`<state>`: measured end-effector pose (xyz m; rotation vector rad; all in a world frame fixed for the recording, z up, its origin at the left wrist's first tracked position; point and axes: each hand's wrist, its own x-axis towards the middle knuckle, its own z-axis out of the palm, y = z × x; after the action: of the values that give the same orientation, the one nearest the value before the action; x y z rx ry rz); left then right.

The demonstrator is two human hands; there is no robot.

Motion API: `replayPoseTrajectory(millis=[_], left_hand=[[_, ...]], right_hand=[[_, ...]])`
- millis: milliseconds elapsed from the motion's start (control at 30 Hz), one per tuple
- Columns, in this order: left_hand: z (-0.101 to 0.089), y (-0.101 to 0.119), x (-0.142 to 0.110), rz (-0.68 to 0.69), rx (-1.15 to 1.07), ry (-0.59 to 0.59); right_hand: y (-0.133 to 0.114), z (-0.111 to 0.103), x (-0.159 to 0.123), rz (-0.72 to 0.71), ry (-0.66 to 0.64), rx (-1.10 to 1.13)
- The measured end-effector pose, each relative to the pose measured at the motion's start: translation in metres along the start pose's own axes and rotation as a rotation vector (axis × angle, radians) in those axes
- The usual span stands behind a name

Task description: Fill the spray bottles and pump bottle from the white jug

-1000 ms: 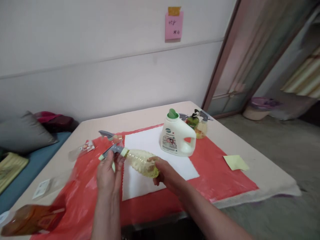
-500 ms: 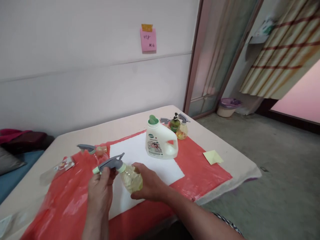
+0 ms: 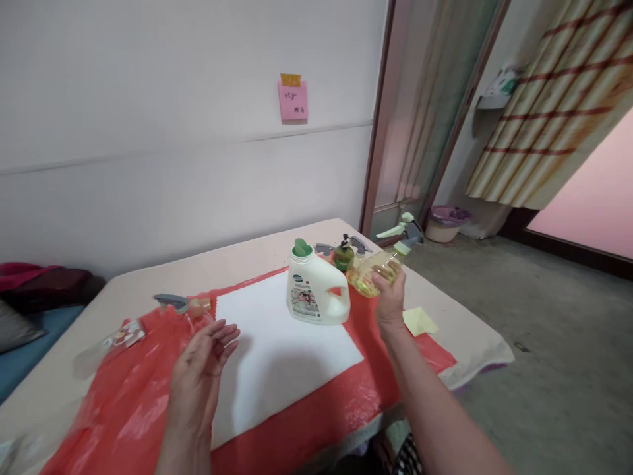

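Observation:
My right hand [image 3: 390, 297] grips a clear yellowish spray bottle [image 3: 380, 264] at the right of the red sheet. The bottle leans, its grey and pale green spray head [image 3: 411, 232] up to the right. Behind it, partly hidden, are a round green pump bottle [image 3: 343, 257] and the grey heads of other spray bottles. My left hand [image 3: 205, 349] hovers above the left edge of a white cloth [image 3: 267, 356], palm turned inward, fingers apart and holding nothing. Between the hands stands a white detergent jug [image 3: 316, 290] with a green spout in its mouth.
A red plastic sheet [image 3: 133, 396] lies under the cloth on the pale table. Another grey-headed spray bottle [image 3: 173, 302] lies at the left, near a clear plastic packet [image 3: 111, 343]. A yellow paper note [image 3: 420, 321] is at the right; a pink note [image 3: 293, 101] hangs on the wall.
My right hand has carried the spray bottle from the front left of the cloth over to the right, beside the other bottles. My left hand has let go of its spray head.

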<state>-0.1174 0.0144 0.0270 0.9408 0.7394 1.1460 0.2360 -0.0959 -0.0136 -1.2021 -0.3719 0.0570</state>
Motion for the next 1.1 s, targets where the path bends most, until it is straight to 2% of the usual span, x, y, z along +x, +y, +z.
replayPoseTrajectory(millis=[67, 133, 400, 467, 633, 733, 833, 900, 967, 1100], left_hand=[[-0.001, -0.001, 0.0, -0.016, 0.006, -0.001], [-0.001, -0.003, 0.001, -0.026, 0.015, -0.008], [0.005, -0.01, 0.003, -0.017, 0.046, 0.019], [0.007, -0.012, 0.003, -0.017, 0.08, 0.039], [0.007, -0.019, 0.006, -0.012, 0.286, 0.04], [-0.003, -0.024, 0.014, 0.035, 0.45, 0.137], [-0.018, -0.027, 0.026, 0.087, 0.558, 0.245], [-0.029, -0.026, 0.035, 0.131, 0.651, 0.319], [-0.039, -0.025, 0.045, 0.18, 0.741, 0.383], [-0.057, -0.032, 0.062, 0.227, 0.853, 0.431]], right_hand=[[0.019, -0.006, 0.012, 0.036, 0.072, -0.107], [0.04, -0.009, 0.018, 0.069, 0.087, -0.206], [0.108, -0.004, 0.017, 0.142, -0.012, -0.438], [0.117, -0.002, 0.012, 0.152, -0.054, -0.442], [0.123, -0.006, 0.01, 0.178, -0.035, -0.448], [0.126, -0.016, 0.017, 0.22, 0.0, -0.482], [0.132, -0.027, 0.024, 0.226, 0.144, -0.509], [0.133, -0.029, 0.025, 0.164, 0.266, -0.494], [0.126, -0.026, 0.022, 0.005, 0.32, -0.443], [0.092, -0.007, -0.002, -0.438, 0.257, -0.372]])
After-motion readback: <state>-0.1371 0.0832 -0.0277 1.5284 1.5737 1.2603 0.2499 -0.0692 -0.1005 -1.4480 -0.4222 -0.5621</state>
